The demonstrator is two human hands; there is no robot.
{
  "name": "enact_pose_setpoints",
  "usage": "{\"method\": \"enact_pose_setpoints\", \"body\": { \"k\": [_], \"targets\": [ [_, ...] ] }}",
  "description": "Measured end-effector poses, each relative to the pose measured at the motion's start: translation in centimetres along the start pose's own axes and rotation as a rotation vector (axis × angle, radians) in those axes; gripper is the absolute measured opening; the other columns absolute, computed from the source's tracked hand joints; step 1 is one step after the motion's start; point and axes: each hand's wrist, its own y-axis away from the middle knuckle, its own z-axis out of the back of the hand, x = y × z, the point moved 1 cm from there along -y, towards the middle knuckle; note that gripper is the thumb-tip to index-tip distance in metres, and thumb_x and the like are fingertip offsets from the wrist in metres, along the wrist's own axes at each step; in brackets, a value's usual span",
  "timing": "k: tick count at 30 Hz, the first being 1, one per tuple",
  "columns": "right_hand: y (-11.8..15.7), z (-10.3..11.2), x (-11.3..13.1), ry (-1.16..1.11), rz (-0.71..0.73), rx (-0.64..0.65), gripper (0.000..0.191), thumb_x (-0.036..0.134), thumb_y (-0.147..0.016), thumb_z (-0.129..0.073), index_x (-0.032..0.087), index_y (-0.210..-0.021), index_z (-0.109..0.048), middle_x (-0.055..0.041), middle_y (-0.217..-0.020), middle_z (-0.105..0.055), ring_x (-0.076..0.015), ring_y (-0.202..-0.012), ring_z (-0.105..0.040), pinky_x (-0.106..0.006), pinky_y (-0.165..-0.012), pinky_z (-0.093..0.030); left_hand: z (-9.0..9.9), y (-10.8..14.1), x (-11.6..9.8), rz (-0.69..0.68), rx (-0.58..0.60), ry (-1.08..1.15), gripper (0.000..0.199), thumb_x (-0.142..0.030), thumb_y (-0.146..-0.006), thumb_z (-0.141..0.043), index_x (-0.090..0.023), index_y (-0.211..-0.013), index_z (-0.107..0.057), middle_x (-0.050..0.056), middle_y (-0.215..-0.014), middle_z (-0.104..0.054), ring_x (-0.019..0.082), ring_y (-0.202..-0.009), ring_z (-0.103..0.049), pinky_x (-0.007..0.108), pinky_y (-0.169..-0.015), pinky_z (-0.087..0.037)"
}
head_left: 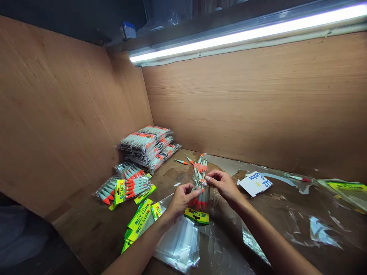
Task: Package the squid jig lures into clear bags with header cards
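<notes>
My left hand (183,196) is closed on the side of a clear plastic bag (203,200) holding several white fishing lures with orange tips. The bag's yellow and green BCT LURE header card (197,217) points toward me, its lettering upside down. At the bag's far end, my right hand (222,184) pinches with thumb and forefinger near the lures' metal ends; what lies between those fingertips is too small to tell. Just beyond the bag is a cluster of loose lures (200,165) with orange tips.
Stacked packs of lures (146,143) stand in the back left corner. In front of them lie filled bags with header cards (129,189). Flat empty bags (177,246) lie under my left forearm. A white handwritten card (255,183) and a single lure (298,177) are on the right.
</notes>
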Motion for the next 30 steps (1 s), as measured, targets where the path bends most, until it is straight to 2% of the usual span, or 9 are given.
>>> {"method": "enact_pose_setpoints", "body": {
  "k": [7,13,16,22,26,28,30],
  "targets": [
    [0.1,-0.1,0.2,0.067,0.003,0.024,0.032,0.045,-0.073,-0.075,0.015,-0.078,-0.068,-0.0019,-0.074,-0.064,-0.0146,-0.068,-0.053,-0.028,-0.066,-0.043,-0.3,-0.1,-0.4,-0.093,0.030,-0.021,0.036,-0.043,-0.075,-0.077,-0.011,-0.093,-0.072,0.004,-0.081,-0.071,0.015,-0.068,-0.061,0.023,-0.066,-0.047],
    [0.2,-0.4,0.5,0.153,0.007,-0.089,0.036,0.051,-0.075,-0.069,0.015,-0.078,-0.068,-0.0034,-0.073,-0.064,-0.0160,-0.066,-0.054,-0.028,-0.064,-0.042,-0.3,0.2,-0.1,0.049,0.056,0.091,0.053,-0.041,-0.066,-0.086,-0.012,-0.107,-0.071,0.010,-0.096,-0.073,0.023,-0.084,-0.068,0.032,-0.079,-0.053],
    [0.1,-0.3,0.3,0.188,0.015,-0.101,0.039,0.054,-0.077,-0.066,0.015,-0.078,-0.068,-0.0046,-0.073,-0.066,-0.0167,-0.066,-0.055,-0.028,-0.063,-0.042,-0.4,0.4,-0.1,0.086,0.107,0.128,0.056,-0.042,-0.068,-0.085,-0.011,-0.112,-0.070,0.012,-0.101,-0.073,0.025,-0.088,-0.069,0.034,-0.082,-0.053],
    [0.0,0.7,0.1,0.199,-0.013,0.062,0.039,0.053,-0.079,-0.069,0.014,-0.085,-0.073,-0.0051,-0.083,-0.070,-0.0174,-0.074,-0.058,-0.029,-0.070,-0.043,-0.5,0.9,-0.3,0.136,0.197,0.123,0.043,-0.041,-0.074,-0.081,-0.009,-0.100,-0.073,0.012,-0.093,-0.074,0.022,-0.077,-0.070,0.031,-0.074,-0.053],
    [0.0,1.2,-0.3,0.208,-0.048,0.065,0.043,0.056,-0.074,-0.072,0.013,-0.069,-0.068,-0.0001,-0.063,-0.060,-0.0119,-0.059,-0.048,-0.025,-0.057,-0.036,-0.8,1.2,-1.3,0.187,0.227,0.178,0.048,-0.042,-0.074,-0.081,-0.014,-0.111,-0.070,0.012,-0.098,-0.074,0.023,-0.081,-0.070,0.032,-0.074,-0.054],
    [0.1,1.1,-0.6,0.178,-0.119,0.104,0.046,0.058,-0.073,-0.073,0.014,-0.067,-0.066,0.0023,-0.056,-0.055,-0.0096,-0.053,-0.041,-0.024,-0.052,-0.031,-0.9,1.2,-1.7,0.189,0.194,0.214,0.052,-0.047,-0.077,-0.077,-0.017,-0.119,-0.067,0.011,-0.100,-0.073,0.022,-0.084,-0.070,0.031,-0.074,-0.055],
    [0.3,0.9,-1.0,0.166,-0.193,0.183,0.047,0.060,-0.073,-0.072,0.014,-0.066,-0.064,0.0030,-0.054,-0.053,-0.0088,-0.050,-0.039,-0.024,-0.050,-0.029,-0.9,1.0,-1.6,0.174,0.130,0.230,0.052,-0.052,-0.079,-0.073,-0.016,-0.116,-0.069,0.011,-0.097,-0.074,0.020,-0.080,-0.070,0.028,-0.071,-0.054]
  ]
}}
